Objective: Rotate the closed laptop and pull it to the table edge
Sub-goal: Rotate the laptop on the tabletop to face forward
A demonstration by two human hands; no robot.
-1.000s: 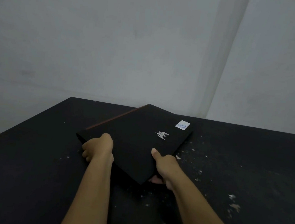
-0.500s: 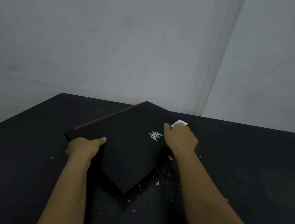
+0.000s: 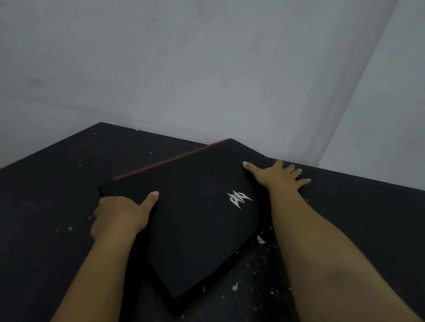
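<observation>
A closed black laptop [image 3: 193, 226] with a silver logo and a red hinge strip lies skewed on the black table [image 3: 34, 222], one corner pointing toward me. My left hand [image 3: 119, 217] grips its left corner, thumb on the lid and fingers under the edge. At the laptop's far right corner rests my right hand [image 3: 278, 177], fingers spread flat, thumb on the lid and the other fingers reaching past the edge. It hides the white sticker on that corner.
White paint flecks and chips [image 3: 261, 239] dot the tabletop to the right of the laptop. Grey walls [image 3: 188, 69] meet in a corner right behind the table's far edge. The table's left edge runs diagonally at the left.
My right hand slid from the laptop's near right edge up to its far right corner. The left hand shifted along the left corner, thumb now on top. The laptop turned a little, its near corner coming toward me.
</observation>
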